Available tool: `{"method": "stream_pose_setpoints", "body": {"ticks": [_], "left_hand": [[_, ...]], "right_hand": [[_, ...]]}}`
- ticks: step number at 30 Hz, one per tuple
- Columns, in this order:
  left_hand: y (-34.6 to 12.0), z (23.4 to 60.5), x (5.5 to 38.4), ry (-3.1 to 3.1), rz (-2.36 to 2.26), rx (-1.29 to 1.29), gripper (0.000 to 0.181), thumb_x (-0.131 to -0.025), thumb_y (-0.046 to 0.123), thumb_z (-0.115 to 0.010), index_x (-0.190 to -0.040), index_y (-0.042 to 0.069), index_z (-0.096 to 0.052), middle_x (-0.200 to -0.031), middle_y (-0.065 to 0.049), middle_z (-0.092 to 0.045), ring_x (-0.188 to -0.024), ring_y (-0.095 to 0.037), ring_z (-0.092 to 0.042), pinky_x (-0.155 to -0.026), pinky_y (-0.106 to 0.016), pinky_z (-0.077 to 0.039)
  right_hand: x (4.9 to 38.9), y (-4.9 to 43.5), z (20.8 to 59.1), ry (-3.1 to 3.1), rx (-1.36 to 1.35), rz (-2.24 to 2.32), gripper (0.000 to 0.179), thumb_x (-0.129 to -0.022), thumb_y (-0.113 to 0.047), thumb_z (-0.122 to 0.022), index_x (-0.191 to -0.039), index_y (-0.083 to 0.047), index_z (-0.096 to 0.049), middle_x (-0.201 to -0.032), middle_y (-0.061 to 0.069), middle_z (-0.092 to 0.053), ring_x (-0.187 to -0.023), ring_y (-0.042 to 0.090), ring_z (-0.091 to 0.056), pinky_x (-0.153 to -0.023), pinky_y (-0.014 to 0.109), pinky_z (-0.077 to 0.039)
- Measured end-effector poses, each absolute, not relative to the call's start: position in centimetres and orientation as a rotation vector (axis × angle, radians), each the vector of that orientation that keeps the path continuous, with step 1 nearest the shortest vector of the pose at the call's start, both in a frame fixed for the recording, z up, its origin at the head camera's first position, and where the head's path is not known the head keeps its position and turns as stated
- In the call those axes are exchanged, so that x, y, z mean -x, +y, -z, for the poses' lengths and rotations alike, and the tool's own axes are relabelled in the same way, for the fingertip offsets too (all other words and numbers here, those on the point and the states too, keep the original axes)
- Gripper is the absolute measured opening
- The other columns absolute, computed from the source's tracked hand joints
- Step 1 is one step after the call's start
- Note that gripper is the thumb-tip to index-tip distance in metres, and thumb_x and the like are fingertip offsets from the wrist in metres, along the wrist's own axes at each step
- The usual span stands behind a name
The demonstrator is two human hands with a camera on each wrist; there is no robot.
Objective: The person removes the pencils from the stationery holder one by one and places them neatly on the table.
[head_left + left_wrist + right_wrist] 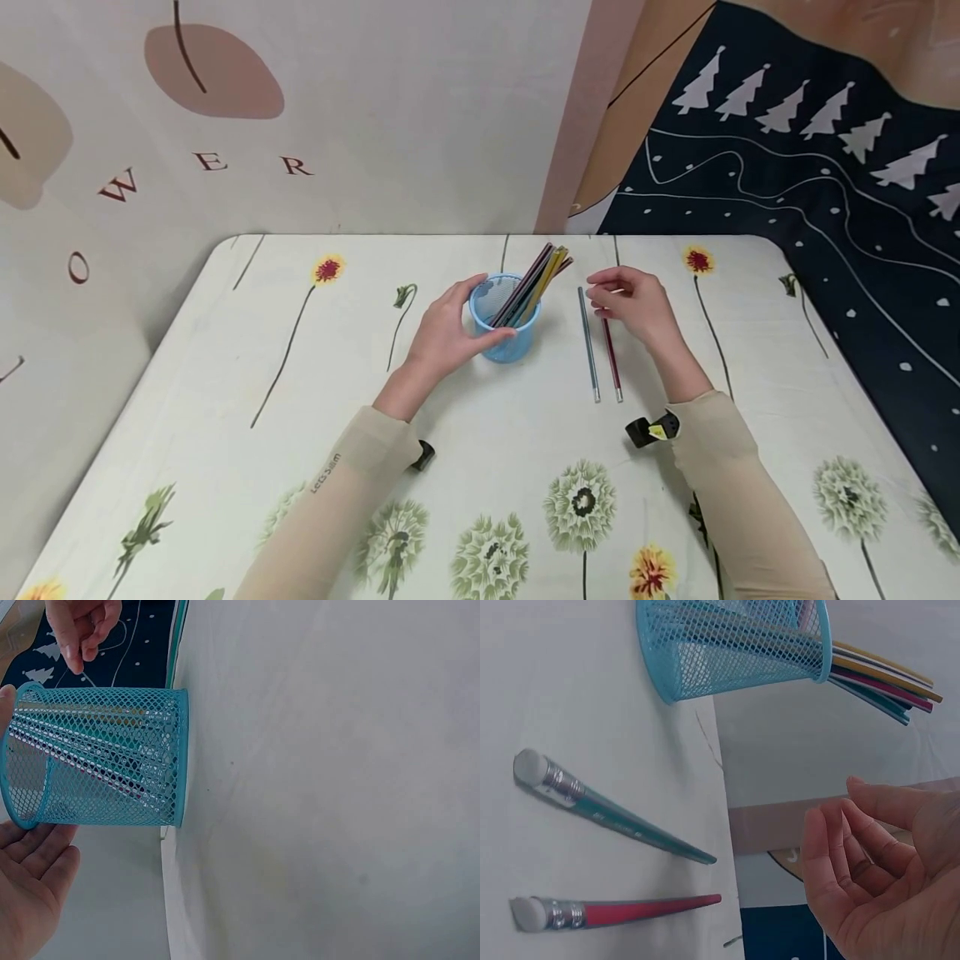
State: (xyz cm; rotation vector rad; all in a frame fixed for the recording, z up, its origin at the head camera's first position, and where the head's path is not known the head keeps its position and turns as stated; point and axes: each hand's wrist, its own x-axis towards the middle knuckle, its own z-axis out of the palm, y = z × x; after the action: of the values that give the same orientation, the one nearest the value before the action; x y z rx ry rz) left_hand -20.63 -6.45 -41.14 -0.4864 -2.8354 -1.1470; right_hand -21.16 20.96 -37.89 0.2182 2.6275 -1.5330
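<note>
Beige sleeves (333,504), dark left-sleeve lettering (326,473), black wrist cameras (640,432)

Homelike setting: flowered tablecloth (225,467), printed hangings (420,125)

The dark red letters (211,162) O, W, E and R stand on the pale backdrop (420,125); small print on the left sleeve (318,517) reads, as far as legible, "Let's Slim".

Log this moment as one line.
left hand: holds blue mesh cup; right hand: empty, near red pencil; cup: several pencils leaning inside; tablecloth: teal pencil beside red pencil
</note>
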Motion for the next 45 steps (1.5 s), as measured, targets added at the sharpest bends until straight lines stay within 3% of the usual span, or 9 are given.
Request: {"method": "stream_pose_setpoints", "body": {"ticks": [8,24,35,40,45], "left_hand": [[-6.5,41.3,20.7,-2.831,1.148,0.491,0.093,-0.076,0.052,-0.083,-0.15,0.014,-0.042,-0.148,-0.01,-0.053,-0.135,-0.029,-0.052,-0.108,-0.049,-0.048],[-6.5,41.2,20.7,-2.829,1.147,0.484,0.093,-0.076,0.052,-0.082,-0.15,0.014,-0.042,-0.148,-0.009,-0.052,-0.135,-0.029,-0.052,-0.109,-0.049,-0.047],[-6.4,41.2,20.7,-2.826,1.151,0.484,0.093,-0.076,0.053,-0.082,-0.15,0.014,-0.041,-0.148,-0.009,-0.053,-0.135,-0.029,-0.052,-0.109,-0.049,-0.047],[-6.5,41.2,20.7,-2.83,1.166,0.481,0.093,-0.076,0.052,-0.082,-0.151,0.014,-0.041,-0.148,-0.01,-0.053,-0.134,-0.029,-0.052,-0.108,-0.049,-0.047],[-6.4,41.2,20.7,-2.822,1.173,0.487,0.092,-0.077,0.051,-0.082,-0.15,0.014,-0.041,-0.147,-0.009,-0.053,-0.134,-0.029,-0.052,-0.108,-0.049,-0.047]], "right_hand": [[21.0,20.4,37.4,2.622,-0.205,1.561,0.032,-0.099,-0.02,-0.062,-0.127,-0.005,-0.063,-0.114,0.014,-0.063,-0.085,0.01,-0.065,-0.073,0.013,-0.057],[20.0,18.8,35.6,2.563,-0.098,1.653,0.036,-0.098,-0.022,-0.065,-0.129,-0.004,-0.062,-0.122,0.017,-0.064,-0.093,0.016,-0.068,-0.075,0.013,-0.057],[19.9,17.8,35.6,2.521,-0.015,1.743,0.041,-0.096,-0.025,-0.068,-0.129,-0.002,-0.06,-0.123,0.016,-0.062,-0.085,0.0,-0.066,-0.076,0.018,-0.059],[20.2,17.3,35.6,2.518,-0.024,1.742,0.04,-0.095,-0.024,-0.069,-0.126,-0.001,-0.06,-0.127,0.017,-0.062,-0.089,0.007,-0.067,-0.08,0.024,-0.06],[20.5,16.7,36.1,2.53,-0.05,1.733,0.037,-0.095,-0.023,-0.069,-0.124,-0.001,-0.061,-0.124,0.016,-0.063,-0.099,0.023,-0.068,-0.081,0.027,-0.06]]}}
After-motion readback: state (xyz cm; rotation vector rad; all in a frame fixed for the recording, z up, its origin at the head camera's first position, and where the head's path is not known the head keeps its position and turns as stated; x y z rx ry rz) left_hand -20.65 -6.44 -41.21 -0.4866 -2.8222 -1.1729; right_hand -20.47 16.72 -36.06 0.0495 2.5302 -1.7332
